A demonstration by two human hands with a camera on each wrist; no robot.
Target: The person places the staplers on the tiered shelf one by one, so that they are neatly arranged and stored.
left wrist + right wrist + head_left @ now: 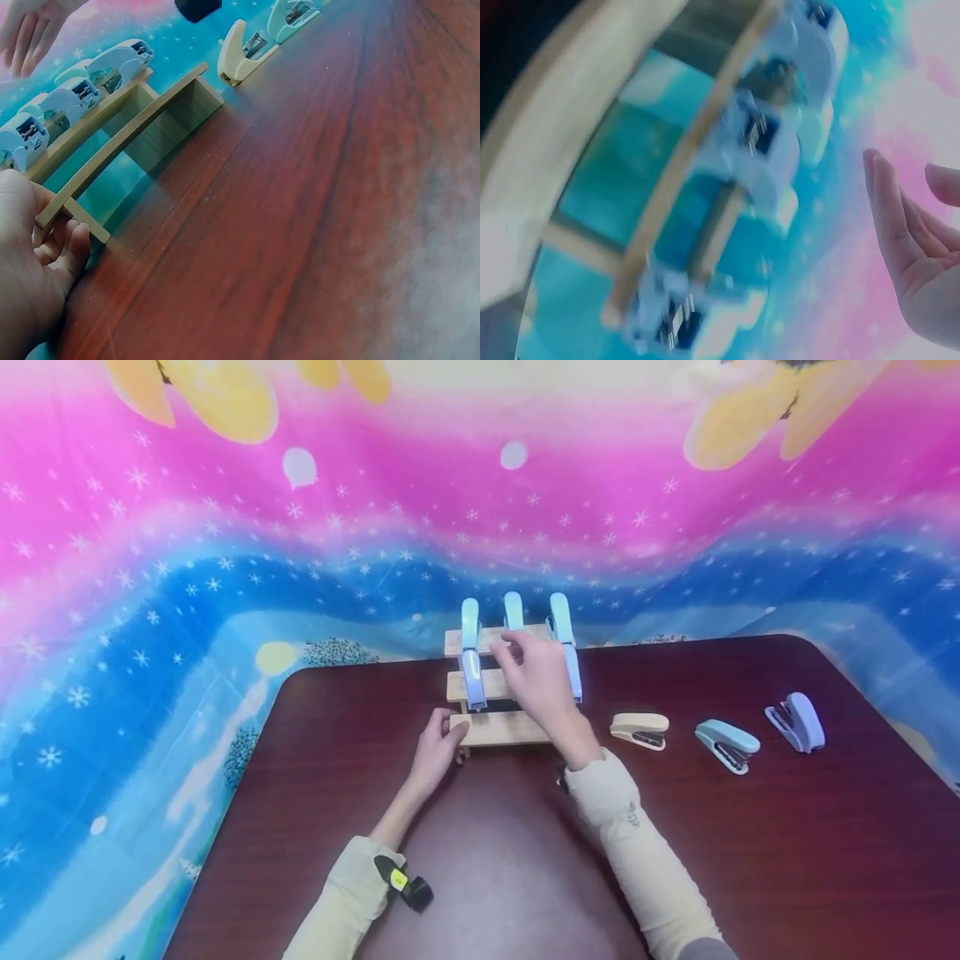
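A tiered wooden rack (502, 731) stands near the back of the table. My left hand (435, 747) grips the left end of its lowest step, thumb on top; the left wrist view shows the fingers curled round that corner. Three teal staplers (470, 617) stand on the top step. On the middle one are three lavender staplers (761, 154), the central one hidden behind my right hand in the head view. That right hand (538, 681) hovers over the rack with loosely bent fingers (889, 202) and nothing between them. The lowest step's visible part is bare wood.
To the rack's right, a cream stapler (640, 728), a teal stapler (727, 745) and a lavender stapler (798, 722) lie spaced out on the dark red table (525, 860). A patterned cloth (420, 518) hangs close behind the table's back edge.
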